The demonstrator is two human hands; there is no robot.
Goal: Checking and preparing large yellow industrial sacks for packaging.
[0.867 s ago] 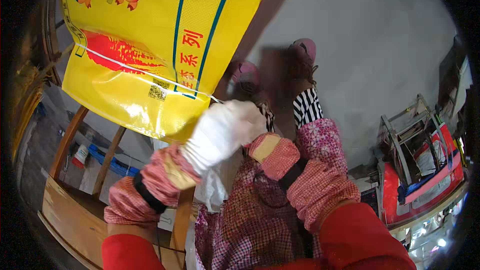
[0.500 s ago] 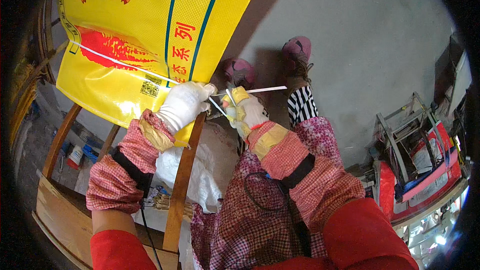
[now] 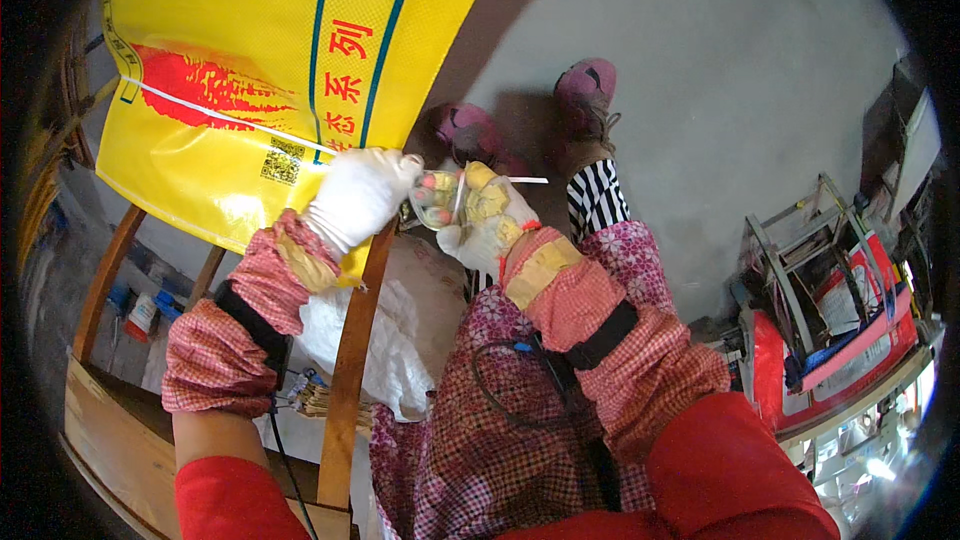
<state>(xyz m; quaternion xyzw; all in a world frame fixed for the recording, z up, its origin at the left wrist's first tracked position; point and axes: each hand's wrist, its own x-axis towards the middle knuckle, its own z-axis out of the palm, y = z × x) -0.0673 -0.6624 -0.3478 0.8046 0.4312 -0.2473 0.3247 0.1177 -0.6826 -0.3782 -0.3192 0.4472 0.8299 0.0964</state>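
Observation:
A yellow woven bag (image 3: 225, 180) with red and green print leans at the left over a wooden frame. Across it runs a thin white strap (image 3: 240, 122), ending under my left hand (image 3: 360, 195), which is gloved in white and closed on the strap at the bag's lower right edge. Close beside it is my right hand (image 3: 487, 215), gloved with yellow tape on the fingers, pinching the strap; a short free end pokes out to the right of it. Between the hands sits a pale, see-through loop around some fingertips, its exact make unclear.
Wooden rails (image 3: 355, 380) of the frame stand below the bag. White sacking (image 3: 365, 340) lies behind the rail. My shoes (image 3: 585, 90) are on the grey floor (image 3: 740, 90). At right are a metal-framed rack (image 3: 800, 260) and red items (image 3: 770, 370).
My view has shifted slightly, so the bag sits further left. My hands have drawn closer together, and the crossing strap ends between them now show as a loop around fingertips.

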